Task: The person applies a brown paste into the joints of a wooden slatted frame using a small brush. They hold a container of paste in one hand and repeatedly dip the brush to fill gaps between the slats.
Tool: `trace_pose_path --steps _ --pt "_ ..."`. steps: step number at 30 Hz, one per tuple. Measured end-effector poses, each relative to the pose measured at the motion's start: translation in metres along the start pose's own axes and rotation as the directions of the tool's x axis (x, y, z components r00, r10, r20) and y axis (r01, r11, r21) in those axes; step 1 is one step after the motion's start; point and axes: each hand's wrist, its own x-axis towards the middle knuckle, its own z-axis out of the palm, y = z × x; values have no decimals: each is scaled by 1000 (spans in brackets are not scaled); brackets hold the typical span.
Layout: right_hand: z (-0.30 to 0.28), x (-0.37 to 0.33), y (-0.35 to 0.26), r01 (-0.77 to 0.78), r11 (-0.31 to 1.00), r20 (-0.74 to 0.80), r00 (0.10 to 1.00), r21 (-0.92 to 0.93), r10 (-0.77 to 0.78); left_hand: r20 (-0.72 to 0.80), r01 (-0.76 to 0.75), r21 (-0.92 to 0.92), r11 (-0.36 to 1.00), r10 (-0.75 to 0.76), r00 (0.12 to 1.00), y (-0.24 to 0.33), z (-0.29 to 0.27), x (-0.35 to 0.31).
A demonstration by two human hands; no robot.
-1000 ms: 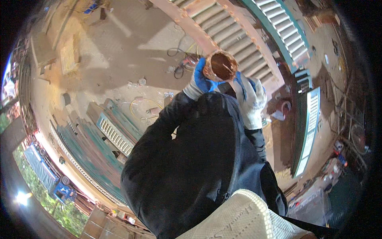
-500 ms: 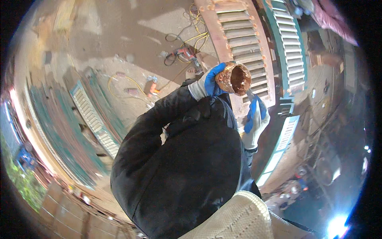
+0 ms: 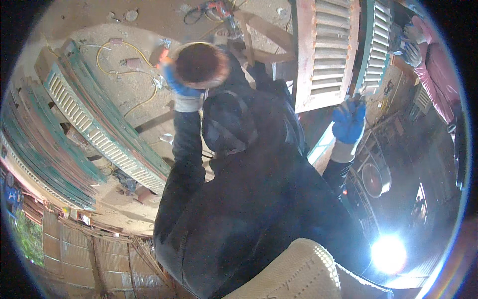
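Note:
My left hand (image 3: 182,87), in a blue and white glove, grips a round, brown-smeared can (image 3: 217,82) from its left side. The can's dark mouth faces up toward me, and motion blurs its rim. Off to the right, my right hand (image 3: 348,121), gloved the same way, is raised with fingers closed around a putty knife (image 3: 356,100); only a small dark part of it shows at the fingertips. Just beyond that hand stands a louvred shutter (image 3: 305,97) with a pinkish-brown frame and brown patches along its slats.
A green louvred shutter (image 3: 365,47) stands beside the pinkish one. At the right, another person's gloved hand (image 3: 413,54) and pink sleeve are near it. More shutters and boards (image 3: 99,130) lie at left. A red power tool (image 3: 214,9), cords and a bright lamp (image 3: 389,254) are around.
My left hand has carried the can left and nearer to me. My right hand has drawn the putty knife away from the can's mouth, to the right. The view has shifted.

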Motion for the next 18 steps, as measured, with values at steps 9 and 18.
trace_pose_path --steps 9,18 --pt "-30 3 1 -262 963 0 965 62 263 144 -422 -15 906 420 896 96 -104 -57" --pt "-66 -48 48 -261 962 30 965 78 260 534 333 -655 679 104 839 79 -101 -67"
